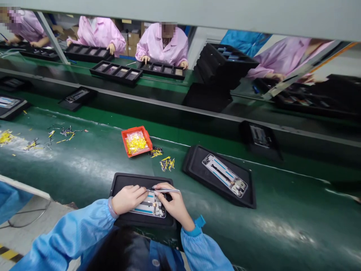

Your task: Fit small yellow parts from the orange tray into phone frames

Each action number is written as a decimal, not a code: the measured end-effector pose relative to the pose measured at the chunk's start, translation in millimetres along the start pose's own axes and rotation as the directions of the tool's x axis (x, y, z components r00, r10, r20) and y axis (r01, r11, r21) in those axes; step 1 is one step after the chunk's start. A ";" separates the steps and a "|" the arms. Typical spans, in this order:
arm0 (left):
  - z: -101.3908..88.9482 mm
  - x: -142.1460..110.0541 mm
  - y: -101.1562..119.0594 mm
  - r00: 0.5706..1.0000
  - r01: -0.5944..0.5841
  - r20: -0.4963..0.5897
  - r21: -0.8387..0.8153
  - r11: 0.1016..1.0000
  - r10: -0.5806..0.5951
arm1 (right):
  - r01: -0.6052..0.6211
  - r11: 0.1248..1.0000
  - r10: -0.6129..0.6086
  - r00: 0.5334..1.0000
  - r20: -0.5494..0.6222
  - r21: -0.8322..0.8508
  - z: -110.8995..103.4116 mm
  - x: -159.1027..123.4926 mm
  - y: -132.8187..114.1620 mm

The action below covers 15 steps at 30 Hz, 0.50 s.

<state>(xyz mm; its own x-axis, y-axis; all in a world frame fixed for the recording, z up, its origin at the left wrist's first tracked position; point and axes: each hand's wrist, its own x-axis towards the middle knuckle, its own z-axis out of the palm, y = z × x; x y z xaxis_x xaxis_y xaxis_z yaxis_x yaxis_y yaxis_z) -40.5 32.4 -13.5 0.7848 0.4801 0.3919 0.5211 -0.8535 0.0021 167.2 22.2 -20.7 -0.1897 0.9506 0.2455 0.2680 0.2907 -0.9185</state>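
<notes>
Right hand [173, 205]: pinching metal tweezers [168, 190], tips toward the left hand [128, 199]. Left hand: fingers close together; whether pinching anything, cannot tell. Phone frame [146, 207]: beneath both hands, on a black tray [120, 182]. Red bin [124, 142], yellow pieces [137, 143] inside: beyond the hands, on the green worktop [220, 229]. Second phone frame [229, 178]: right of the right hand.

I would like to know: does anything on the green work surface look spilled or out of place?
Slightly: small yellow and dark pieces lie loose on the green surface, beside the red bin and scattered further left, while other yellow pieces sit inside it. Loose ones may be spilled or laid out deliberately; I cannot tell.
</notes>
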 end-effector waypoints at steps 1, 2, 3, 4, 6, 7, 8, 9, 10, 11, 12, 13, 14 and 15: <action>0.1 -0.8 0.0 1.000 0.003 -0.004 -0.006 1.000 -0.003 | -0.001 1.000 0.001 1.000 -0.003 0.002 0.5 -0.3 0.3; 0.2 -1.3 0.0 1.000 0.003 -0.003 -0.009 1.000 -0.003 | -0.005 1.000 0.005 1.000 -0.005 0.007 1.1 -0.6 0.6; 0.2 -1.6 0.0 1.000 0.001 0.004 -0.010 1.000 -0.001 | -0.011 1.000 0.011 1.000 -0.005 0.010 1.9 -1.0 0.7; 0.3 -1.5 0.0 1.000 -0.001 0.013 -0.010 1.000 0.001 | -0.018 1.000 0.018 1.000 -0.006 0.009 2.6 -1.4 0.8; 0.0 -0.8 0.2 1.000 -0.003 0.022 -0.011 1.000 0.004 | -0.029 1.000 0.029 1.000 -0.009 0.006 3.9 -2.1 0.4; -0.2 -0.4 0.4 1.000 0.000 0.020 -0.013 1.000 0.001 | -0.034 0.999 0.034 0.999 -0.011 0.005 4.3 -2.4 0.2; -0.6 0.1 0.6 1.000 0.003 0.017 -0.016 1.000 -0.003 | -0.040 0.999 0.040 0.999 -0.014 0.005 4.5 -2.6 -0.1; -0.9 0.5 0.7 1.000 0.007 0.015 -0.018 1.000 -0.007 | -0.045 0.999 0.045 0.999 -0.017 0.006 4.5 -2.8 -0.4; -1.2 0.7 0.8 1.000 0.010 0.013 -0.019 1.000 -0.010 | -0.051 0.999 0.051 0.999 -0.019 0.007 4.3 -3.0 -0.7; -1.3 0.8 0.9 1.000 0.013 0.012 -0.020 1.000 -0.012 | -0.054 0.998 0.054 0.998 -0.022 0.009 4.0 -3.2 -1.0; -1.3 0.7 1.0 1.000 0.013 0.013 -0.023 1.000 -0.013 | -0.053 0.999 0.054 0.998 -0.026 0.008 3.8 -3.5 -1.2; -1.1 0.6 1.0 1.000 0.013 0.012 -0.026 1.000 -0.012 | -0.048 0.999 0.048 0.998 -0.030 0.006 3.6 -3.8 -1.5; -0.8 0.4 0.9 1.000 0.011 0.010 -0.030 0.999 -0.011 | -0.039 0.999 0.039 0.999 -0.035 0.001 3.5 -4.2 -1.8; -0.4 0.2 0.9 1.000 0.009 0.006 -0.032 0.999 -0.009 | -0.026 1.000 0.026 0.999 -0.040 -0.004 3.5 -4.5 -2.1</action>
<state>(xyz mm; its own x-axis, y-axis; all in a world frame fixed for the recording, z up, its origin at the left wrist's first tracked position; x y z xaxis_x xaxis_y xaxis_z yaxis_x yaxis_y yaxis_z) -40.0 31.6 -13.0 0.7821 0.4889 0.3864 0.5173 -0.8551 0.0350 164.2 16.9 -21.0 -0.1452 0.9613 0.2340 0.2768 0.2666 -0.9232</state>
